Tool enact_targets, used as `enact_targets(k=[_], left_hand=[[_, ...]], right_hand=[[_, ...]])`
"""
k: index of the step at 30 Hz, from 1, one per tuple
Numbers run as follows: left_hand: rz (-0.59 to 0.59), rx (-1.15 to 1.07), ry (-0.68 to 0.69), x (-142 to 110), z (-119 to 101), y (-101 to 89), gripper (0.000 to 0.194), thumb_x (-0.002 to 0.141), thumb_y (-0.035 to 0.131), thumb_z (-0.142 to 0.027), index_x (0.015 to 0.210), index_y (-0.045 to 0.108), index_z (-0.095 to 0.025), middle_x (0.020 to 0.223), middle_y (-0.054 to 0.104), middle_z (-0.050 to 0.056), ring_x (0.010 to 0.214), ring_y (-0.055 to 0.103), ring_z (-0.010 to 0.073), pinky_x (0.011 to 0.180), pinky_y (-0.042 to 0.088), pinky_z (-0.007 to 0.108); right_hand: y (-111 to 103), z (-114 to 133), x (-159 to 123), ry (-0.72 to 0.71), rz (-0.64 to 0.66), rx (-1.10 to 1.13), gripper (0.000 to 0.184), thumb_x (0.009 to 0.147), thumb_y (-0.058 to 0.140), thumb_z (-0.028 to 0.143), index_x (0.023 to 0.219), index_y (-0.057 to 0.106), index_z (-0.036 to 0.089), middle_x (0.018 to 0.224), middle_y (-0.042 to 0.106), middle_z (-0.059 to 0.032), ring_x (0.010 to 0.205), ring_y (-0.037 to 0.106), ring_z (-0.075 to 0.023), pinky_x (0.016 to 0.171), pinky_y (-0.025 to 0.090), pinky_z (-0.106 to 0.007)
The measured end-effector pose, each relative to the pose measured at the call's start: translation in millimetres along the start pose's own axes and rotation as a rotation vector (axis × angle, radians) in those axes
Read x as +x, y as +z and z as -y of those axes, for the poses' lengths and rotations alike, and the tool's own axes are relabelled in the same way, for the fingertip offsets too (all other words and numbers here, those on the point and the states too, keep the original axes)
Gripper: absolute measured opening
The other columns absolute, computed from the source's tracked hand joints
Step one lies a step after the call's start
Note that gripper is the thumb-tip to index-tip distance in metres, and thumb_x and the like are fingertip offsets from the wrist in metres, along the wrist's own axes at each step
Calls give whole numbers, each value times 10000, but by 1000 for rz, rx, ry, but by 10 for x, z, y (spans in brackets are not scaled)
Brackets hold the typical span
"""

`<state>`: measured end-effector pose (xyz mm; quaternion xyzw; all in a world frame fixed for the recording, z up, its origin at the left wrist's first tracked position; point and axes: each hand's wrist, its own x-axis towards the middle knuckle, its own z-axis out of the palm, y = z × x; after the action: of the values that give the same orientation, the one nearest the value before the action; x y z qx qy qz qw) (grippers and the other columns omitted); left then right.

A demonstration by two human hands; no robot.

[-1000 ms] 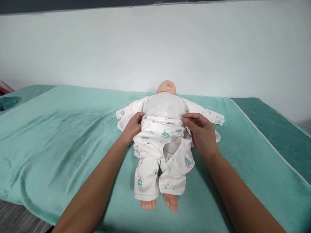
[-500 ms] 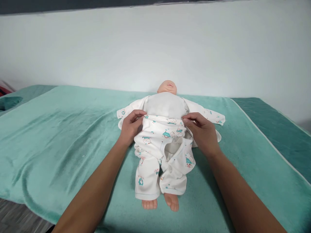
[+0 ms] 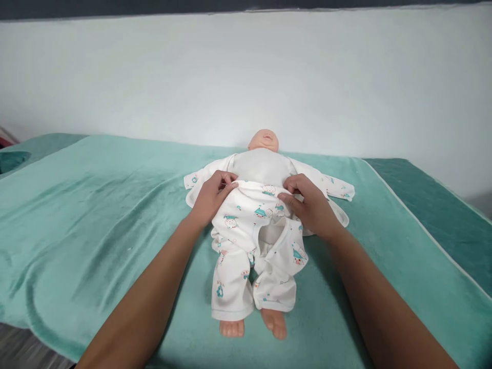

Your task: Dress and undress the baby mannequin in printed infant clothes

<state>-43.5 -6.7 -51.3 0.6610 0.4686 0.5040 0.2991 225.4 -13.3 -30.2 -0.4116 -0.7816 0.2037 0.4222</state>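
A baby doll (image 3: 263, 165) lies on its back, head away from me, feet toward me. White printed baby pants (image 3: 235, 225) cover its legs and reach its waist, with an opening at the crotch. My left hand (image 3: 212, 197) pinches the waistband on the left side. On the right side, my right hand (image 3: 307, 202) has thumb and fingers closed on the same waistband. A white printed top (image 3: 338, 187) is on the doll's arms and lies spread apart at the chest. Both bare feet stick out below the pant cuffs.
A light green blanket (image 3: 96, 205) with a few wrinkles lies under the doll. Darker green cloth (image 3: 434, 205) shows at the right. A pale wall (image 3: 246, 77) rises behind, and grey floor (image 3: 26, 348) appears at the lower left.
Both hands have shifted inward along the waistband, toward the middle of the doll's belly. My fingers now curl over its upper edge. The doll lies in nearly the same place.
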Motion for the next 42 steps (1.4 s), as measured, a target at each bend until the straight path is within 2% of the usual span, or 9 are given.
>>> enact_targets(k=[4, 9, 12, 16, 22, 26, 30, 36, 42], left_hand=[[-121, 102, -52, 276, 90, 103, 172, 899, 612, -341, 872, 480, -234, 789, 580, -21, 770, 559, 166, 762, 422, 296], [-196, 13, -144, 494, 255, 189, 172, 908, 598, -318, 841, 465, -232, 742, 510, -40, 741, 509, 153, 733, 391, 283], [-119, -22, -110, 455, 254, 167, 180, 912, 608, -383, 878, 508, -237, 741, 547, -34, 726, 515, 160, 713, 396, 289], [-13, 50, 107, 414, 87, 131, 179, 917, 606, -408, 924, 598, -229, 1003, 618, 28, 945, 557, 189, 856, 429, 308], [49, 239, 156, 493, -102, 155, 215, 888, 644, -385, 809, 540, -214, 974, 597, 34, 908, 526, 194, 817, 395, 308], [-45, 254, 71, 595, -15, 168, 220, 906, 607, -344, 767, 491, -219, 714, 513, -18, 685, 430, 162, 676, 316, 302], [-124, 81, -52, 755, 162, 189, 274, 896, 611, -318, 712, 436, -214, 660, 416, -40, 651, 386, 139, 641, 294, 289], [-50, -175, -230, 868, 266, 212, 288, 867, 659, -376, 717, 480, -207, 642, 453, -42, 611, 398, 127, 599, 297, 270], [-105, 125, -71, 854, 224, 224, 275, 885, 618, -380, 697, 504, -214, 705, 511, -14, 713, 470, 166, 697, 363, 307]], right_hand=[[33, -92, 289, 153, -3, -118, 251, 918, 599, 364, 782, 413, 262, 666, 472, 34, 633, 429, -178, 626, 336, -327], [129, -243, 527, 164, -153, -105, 231, 913, 603, 376, 792, 441, 264, 670, 468, 37, 650, 440, -179, 648, 350, -326], [149, -351, 501, 113, -140, -51, 234, 927, 604, 427, 789, 524, 256, 773, 533, 7, 769, 511, -197, 757, 420, -354], [124, -452, 487, -40, -80, 34, 214, 964, 562, 428, 843, 593, 254, 1038, 578, -50, 1058, 564, -237, 959, 426, -407], [119, -371, 614, -144, 8, -89, 257, 999, 493, 450, 844, 571, 260, 993, 602, -64, 1029, 564, -258, 921, 427, -418], [139, -279, 733, -55, 35, -199, 316, 998, 466, 425, 738, 499, 248, 827, 588, -36, 829, 546, -228, 762, 400, -369], [179, -272, 926, 66, 62, -277, 341, 970, 498, 403, 676, 434, 242, 659, 541, -4, 660, 467, -200, 652, 315, -339], [218, -406, 1033, 237, 7, -61, 326, 913, 572, 434, 669, 490, 234, 647, 497, 18, 657, 439, -173, 631, 329, -314], [238, -470, 971, 244, -88, -35, 318, 866, 652, 450, 671, 516, 238, 686, 520, 9, 720, 481, -192, 700, 392, -342]])
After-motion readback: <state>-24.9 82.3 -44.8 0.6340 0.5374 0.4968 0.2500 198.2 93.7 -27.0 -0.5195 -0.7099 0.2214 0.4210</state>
